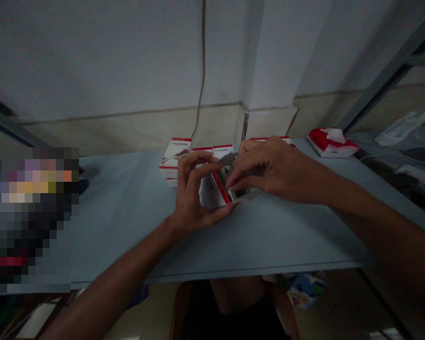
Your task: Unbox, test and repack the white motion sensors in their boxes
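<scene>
Your left hand [189, 200] curls around a tilted, open white-and-red carton [213, 191], while your right hand [278, 167] bends its fingers together at the carton's mouth; whether they grip anything, you can't tell. Similar cartons [176, 153] stand behind on the pale blue tabletop [123, 203], with a red-and-white tissue pack [335, 147] to the right and a cord [202, 61] down the wall [127, 56].

Held box [212, 193]: thin printed card, smooth, faint sheen. Standing box [175, 153] behind: same smooth card, crisp folded edges. Surface [120, 203]: smooth, mostly matt; exact material unclear. Wall [109, 56]: matt, paint-like finish. Lower band [216, 120]: smooth tile look, dull gloss. Hanging cable [203, 56]: plastic-looking coating. Tissue pack [340, 152]: shiny plastic film, soft paper tissue [333, 135] on top. Slanting bar [375, 87]: smooth grey metal look. Bag [403, 125]: clear, crinkled plastic.
</scene>
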Tool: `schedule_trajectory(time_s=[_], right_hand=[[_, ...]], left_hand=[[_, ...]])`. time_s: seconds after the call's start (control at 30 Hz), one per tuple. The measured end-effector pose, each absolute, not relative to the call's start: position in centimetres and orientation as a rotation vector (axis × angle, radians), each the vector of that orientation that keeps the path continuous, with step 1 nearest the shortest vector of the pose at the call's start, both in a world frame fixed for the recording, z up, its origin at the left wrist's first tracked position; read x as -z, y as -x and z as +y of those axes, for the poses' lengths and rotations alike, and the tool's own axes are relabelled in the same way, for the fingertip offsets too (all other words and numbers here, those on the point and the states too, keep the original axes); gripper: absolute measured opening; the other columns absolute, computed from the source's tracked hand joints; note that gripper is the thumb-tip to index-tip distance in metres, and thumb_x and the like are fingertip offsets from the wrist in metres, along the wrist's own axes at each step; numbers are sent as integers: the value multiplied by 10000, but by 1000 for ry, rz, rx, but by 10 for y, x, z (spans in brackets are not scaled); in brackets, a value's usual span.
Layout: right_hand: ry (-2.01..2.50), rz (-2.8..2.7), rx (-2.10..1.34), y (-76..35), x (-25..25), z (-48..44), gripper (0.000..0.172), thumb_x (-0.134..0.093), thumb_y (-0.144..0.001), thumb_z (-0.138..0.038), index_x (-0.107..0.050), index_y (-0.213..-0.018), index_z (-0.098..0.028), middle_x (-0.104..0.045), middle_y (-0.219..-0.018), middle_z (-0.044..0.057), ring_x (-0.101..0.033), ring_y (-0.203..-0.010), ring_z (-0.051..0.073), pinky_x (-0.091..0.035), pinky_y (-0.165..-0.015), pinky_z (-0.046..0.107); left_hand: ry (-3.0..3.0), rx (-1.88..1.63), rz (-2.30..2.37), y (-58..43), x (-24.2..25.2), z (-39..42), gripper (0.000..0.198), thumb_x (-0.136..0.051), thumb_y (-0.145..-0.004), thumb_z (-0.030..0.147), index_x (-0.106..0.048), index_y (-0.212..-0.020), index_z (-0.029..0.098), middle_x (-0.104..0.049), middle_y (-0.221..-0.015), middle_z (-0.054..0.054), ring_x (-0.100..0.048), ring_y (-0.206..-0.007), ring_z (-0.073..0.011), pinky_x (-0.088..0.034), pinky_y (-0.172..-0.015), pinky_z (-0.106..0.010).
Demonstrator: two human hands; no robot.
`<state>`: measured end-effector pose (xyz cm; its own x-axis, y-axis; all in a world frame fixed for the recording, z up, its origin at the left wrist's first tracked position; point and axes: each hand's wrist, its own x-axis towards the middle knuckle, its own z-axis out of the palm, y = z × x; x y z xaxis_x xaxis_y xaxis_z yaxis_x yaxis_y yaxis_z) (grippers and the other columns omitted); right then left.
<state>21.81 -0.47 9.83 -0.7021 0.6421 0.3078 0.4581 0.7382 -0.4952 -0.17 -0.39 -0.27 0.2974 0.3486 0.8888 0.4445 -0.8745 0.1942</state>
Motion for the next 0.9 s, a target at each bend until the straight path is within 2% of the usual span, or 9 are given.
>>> schedule_trajectory(time_s=[0.1,0.33,0.43,0.57,0.73,0.9], right_hand=[[833,-2484,-475,-215,-91,-1,121,-748,-894,-175,-853,-884,-234,-785,-867,36,-643,-879,197,-456,-818,344],[798,-2461,-382,-211,-89,-2,135,-729,-904,-158,-829,-842,-225,-762,-805,24,-619,-848,198,-428,-791,338],[799,-2452,-351,-210,-91,-2,59,-786,-864,-153,-810,-858,-207,-760,-863,30,-622,-888,209,-435,-828,351],[785,-2504,-366,-210,-89,0,40,-818,-848,-166,-821,-852,-206,-708,-940,52,-612,-942,219,-445,-877,378],[850,-2509,-397,-209,-84,-1,133,-768,-866,-98,-828,-818,-206,-615,-932,51,-561,-923,199,-441,-875,373],[875,-2500,-365,-205,-78,-2,190,-707,-860,-48,-789,-768,-193,-590,-923,48,-547,-946,205,-418,-857,358]], left_hand=[[2514,1654,-837,2,7,-2,789,-893,-745,578,-490,-1369,315,-495,-1388,-113,-552,-1305,-320,-578,-1043,-534],[2604,1681,-827,0,9,-4,772,-862,-809,508,-459,-1430,289,-582,-1383,-139,-590,-1317,-325,-584,-1057,-536],[2609,1695,-815,-1,9,-5,789,-881,-795,485,-470,-1436,277,-585,-1396,-145,-596,-1320,-325,-578,-1071,-536],[2612,1741,-818,-2,10,-5,808,-883,-801,479,-462,-1459,276,-582,-1404,-145,-596,-1325,-317,-573,-1083,-524],[2601,1742,-837,-3,12,-4,820,-864,-821,506,-442,-1486,281,-570,-1411,-144,-573,-1342,-311,-563,-1099,-519],[2601,1742,-814,-4,13,-4,843,-871,-818,492,-435,-1502,264,-557,-1411,-152,-559,-1341,-306,-564,-1096,-512]])
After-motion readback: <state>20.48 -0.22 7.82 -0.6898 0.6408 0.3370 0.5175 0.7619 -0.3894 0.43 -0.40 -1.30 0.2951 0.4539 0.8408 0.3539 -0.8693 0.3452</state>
